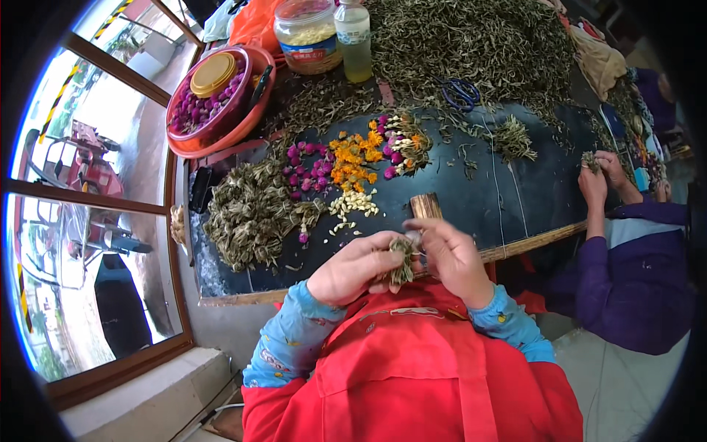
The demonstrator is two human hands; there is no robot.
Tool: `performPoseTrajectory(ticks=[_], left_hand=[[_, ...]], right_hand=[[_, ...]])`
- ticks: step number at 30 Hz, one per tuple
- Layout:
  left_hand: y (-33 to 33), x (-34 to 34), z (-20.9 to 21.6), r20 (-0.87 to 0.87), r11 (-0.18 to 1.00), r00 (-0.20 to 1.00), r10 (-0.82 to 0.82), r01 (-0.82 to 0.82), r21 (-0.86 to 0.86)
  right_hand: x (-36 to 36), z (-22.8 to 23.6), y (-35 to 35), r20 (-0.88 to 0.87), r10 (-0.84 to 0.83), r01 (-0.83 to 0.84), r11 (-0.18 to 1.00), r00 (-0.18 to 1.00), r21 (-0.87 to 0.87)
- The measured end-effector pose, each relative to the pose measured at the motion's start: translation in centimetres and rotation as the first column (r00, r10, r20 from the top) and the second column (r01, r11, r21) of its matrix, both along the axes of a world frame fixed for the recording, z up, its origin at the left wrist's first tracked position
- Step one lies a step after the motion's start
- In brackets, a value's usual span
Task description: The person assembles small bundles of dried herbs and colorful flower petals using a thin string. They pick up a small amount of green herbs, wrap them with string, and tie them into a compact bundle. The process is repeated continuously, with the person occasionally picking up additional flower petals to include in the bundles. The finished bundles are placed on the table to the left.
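Note:
Close to my body, just past the table's front edge, my left hand (353, 267) is closed around a small bundle of dried green leaves (401, 267). My right hand (458, 259) is beside it, fingers pinched together by the bundle. A thin pale strand seems to run there, too fine to make out. A short wooden block (425, 206) stands on the table just beyond my hands. Left of them lie white petals (353, 206), orange flowers (352, 160), purple globe flowers (313, 169) and a heap of tied leaf bundles (250, 214).
A large pile of loose dried leaves (471, 44) covers the table's far side, with blue-handled scissors (460, 93) at its edge. Tubs of purple flowers (206, 110), a jar (308, 40) and a bottle (353, 44) stand far left. At right, a person in purple (633, 265) handles leaves.

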State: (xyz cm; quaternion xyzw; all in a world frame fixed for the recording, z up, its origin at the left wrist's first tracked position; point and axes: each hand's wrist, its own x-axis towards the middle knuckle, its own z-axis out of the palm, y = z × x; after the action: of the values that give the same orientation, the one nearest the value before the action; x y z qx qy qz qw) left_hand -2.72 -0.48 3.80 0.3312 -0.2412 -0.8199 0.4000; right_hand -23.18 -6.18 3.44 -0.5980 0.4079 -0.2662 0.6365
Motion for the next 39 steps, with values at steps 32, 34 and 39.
performPoseTrajectory(ticks=[32,34,39], left_hand=[[-18.1,-0.8,-8.6,0.608,0.545,-0.043,0.793,0.495,-0.677],[-17.3,-1.6,-7.0,0.579,0.544,-0.117,0.807,0.529,-0.651],[-10.9,-1.5,-3.2,0.688,0.612,0.218,0.692,0.328,-0.720]], right_hand=[[-3.2,-8.4,-6.4,-0.167,-0.363,0.249,0.846,0.917,-0.472],[-3.9,-8.5,-6.6,-0.177,-0.382,0.272,0.853,0.907,-0.445],[-3.4,-4.7,-5.8,-0.137,-0.335,0.218,0.822,0.932,-0.527]])
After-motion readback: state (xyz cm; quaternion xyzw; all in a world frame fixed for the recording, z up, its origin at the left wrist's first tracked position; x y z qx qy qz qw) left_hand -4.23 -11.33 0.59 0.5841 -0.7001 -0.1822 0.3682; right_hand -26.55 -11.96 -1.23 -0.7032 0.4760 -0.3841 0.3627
